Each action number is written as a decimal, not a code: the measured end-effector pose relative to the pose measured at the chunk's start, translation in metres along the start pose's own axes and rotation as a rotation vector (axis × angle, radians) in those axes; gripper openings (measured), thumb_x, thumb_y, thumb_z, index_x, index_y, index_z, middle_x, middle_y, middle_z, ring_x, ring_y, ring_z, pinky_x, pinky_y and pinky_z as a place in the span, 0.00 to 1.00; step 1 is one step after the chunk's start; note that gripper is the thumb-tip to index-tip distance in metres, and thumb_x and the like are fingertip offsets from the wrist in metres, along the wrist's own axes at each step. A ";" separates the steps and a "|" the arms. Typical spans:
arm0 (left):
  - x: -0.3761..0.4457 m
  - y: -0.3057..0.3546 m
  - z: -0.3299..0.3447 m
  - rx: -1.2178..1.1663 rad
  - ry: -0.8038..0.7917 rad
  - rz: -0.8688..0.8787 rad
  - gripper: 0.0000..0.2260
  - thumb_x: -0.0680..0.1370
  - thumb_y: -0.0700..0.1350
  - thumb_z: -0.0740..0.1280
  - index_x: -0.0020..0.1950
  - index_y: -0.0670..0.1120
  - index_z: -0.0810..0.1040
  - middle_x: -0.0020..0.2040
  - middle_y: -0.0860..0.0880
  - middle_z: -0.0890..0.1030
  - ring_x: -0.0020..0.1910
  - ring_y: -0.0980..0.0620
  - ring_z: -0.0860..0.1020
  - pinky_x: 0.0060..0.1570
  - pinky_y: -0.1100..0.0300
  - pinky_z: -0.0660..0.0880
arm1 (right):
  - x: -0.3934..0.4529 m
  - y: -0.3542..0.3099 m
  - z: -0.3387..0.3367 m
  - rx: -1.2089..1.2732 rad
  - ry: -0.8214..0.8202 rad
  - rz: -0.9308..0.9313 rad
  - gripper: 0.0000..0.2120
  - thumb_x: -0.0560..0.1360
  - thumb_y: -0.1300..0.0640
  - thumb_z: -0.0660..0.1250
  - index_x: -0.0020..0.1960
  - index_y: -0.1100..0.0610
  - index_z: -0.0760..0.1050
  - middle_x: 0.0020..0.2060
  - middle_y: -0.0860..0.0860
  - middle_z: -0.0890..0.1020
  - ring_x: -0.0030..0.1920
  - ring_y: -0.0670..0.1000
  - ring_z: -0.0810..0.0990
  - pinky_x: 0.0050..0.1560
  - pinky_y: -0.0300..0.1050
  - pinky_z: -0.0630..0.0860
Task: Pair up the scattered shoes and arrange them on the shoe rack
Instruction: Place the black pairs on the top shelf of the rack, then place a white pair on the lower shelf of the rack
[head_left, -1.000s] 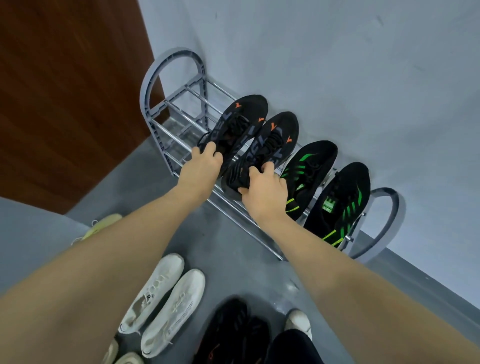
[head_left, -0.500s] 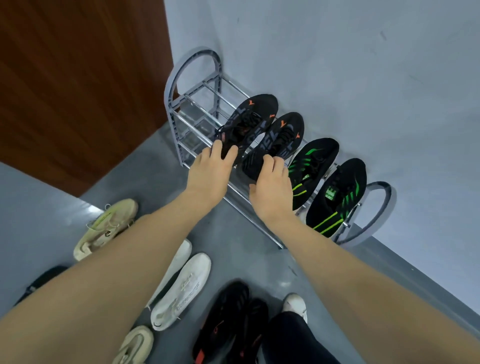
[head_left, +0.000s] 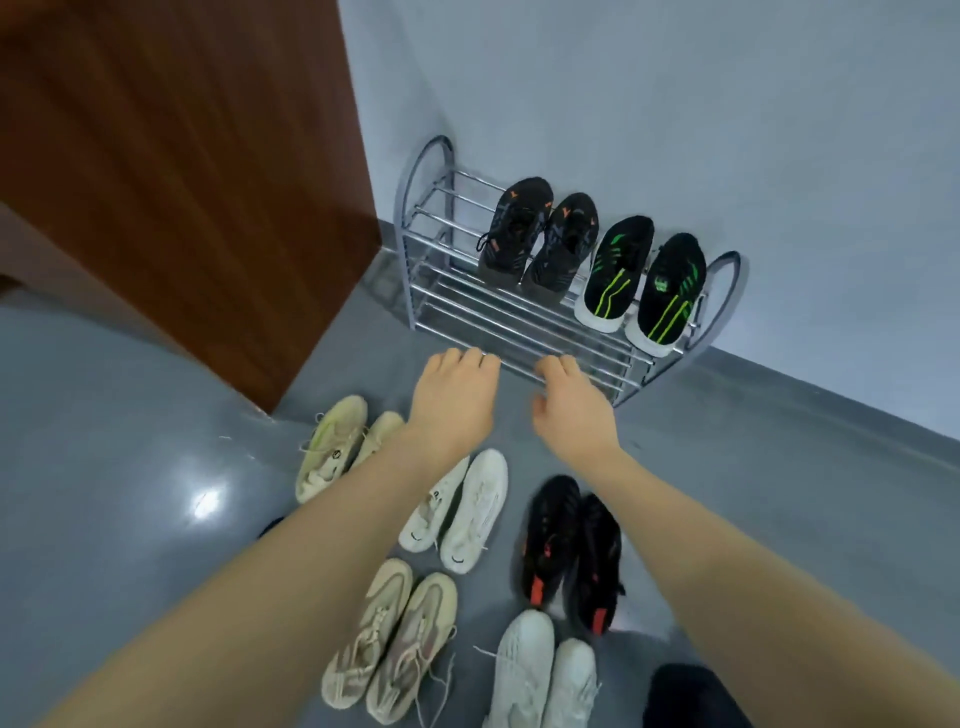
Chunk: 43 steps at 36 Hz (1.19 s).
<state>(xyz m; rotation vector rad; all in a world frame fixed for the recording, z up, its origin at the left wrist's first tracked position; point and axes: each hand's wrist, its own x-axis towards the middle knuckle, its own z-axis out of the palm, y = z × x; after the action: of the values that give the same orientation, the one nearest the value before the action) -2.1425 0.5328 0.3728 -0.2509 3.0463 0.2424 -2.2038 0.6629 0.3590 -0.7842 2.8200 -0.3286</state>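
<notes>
A chrome shoe rack (head_left: 519, 322) stands against the grey wall. On its top tier sit a black pair with orange marks (head_left: 540, 236) and, to their right, a black pair with green stripes (head_left: 644, 280). My left hand (head_left: 452, 400) and my right hand (head_left: 571, 405) hover empty above the floor in front of the rack, fingers loosely curled. On the floor below lie a yellowish pair (head_left: 332, 447), a white pair (head_left: 462, 509), a black pair with red heels (head_left: 571, 545), a beige pair (head_left: 395, 639) and another white pair (head_left: 545, 675).
A brown wooden door (head_left: 182, 182) stands left of the rack. The grey floor (head_left: 130, 467) is glossy. A dark shape (head_left: 691, 696) sits at the bottom right edge.
Both hands let go of the black-and-orange pair, which stays on the top tier, and drew back toward me. The view pulled back, so more floor shoes show.
</notes>
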 end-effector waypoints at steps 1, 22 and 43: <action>-0.011 -0.001 -0.003 0.033 -0.006 0.017 0.15 0.77 0.39 0.59 0.64 0.44 0.67 0.61 0.47 0.72 0.61 0.46 0.70 0.59 0.57 0.62 | -0.012 -0.004 0.000 0.000 -0.012 0.009 0.12 0.78 0.62 0.57 0.60 0.60 0.68 0.57 0.54 0.72 0.51 0.56 0.74 0.41 0.44 0.63; -0.198 0.130 0.110 0.053 -0.318 -0.040 0.12 0.76 0.40 0.60 0.60 0.43 0.72 0.58 0.44 0.75 0.58 0.43 0.72 0.56 0.53 0.65 | -0.254 0.099 0.081 0.181 -0.197 0.112 0.08 0.78 0.60 0.57 0.53 0.59 0.72 0.50 0.54 0.75 0.46 0.58 0.76 0.39 0.45 0.65; -0.297 0.155 0.384 0.160 -0.670 0.242 0.18 0.76 0.45 0.63 0.66 0.47 0.69 0.63 0.48 0.73 0.65 0.47 0.68 0.64 0.52 0.60 | -0.385 0.173 0.349 0.412 -0.480 0.474 0.20 0.72 0.68 0.56 0.59 0.56 0.77 0.60 0.53 0.77 0.60 0.56 0.75 0.57 0.49 0.74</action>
<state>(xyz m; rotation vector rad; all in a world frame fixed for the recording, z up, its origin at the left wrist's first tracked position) -1.8522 0.7926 0.0436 0.1799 2.4029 0.0705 -1.8784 0.9540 0.0289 -0.0785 2.2739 -0.5312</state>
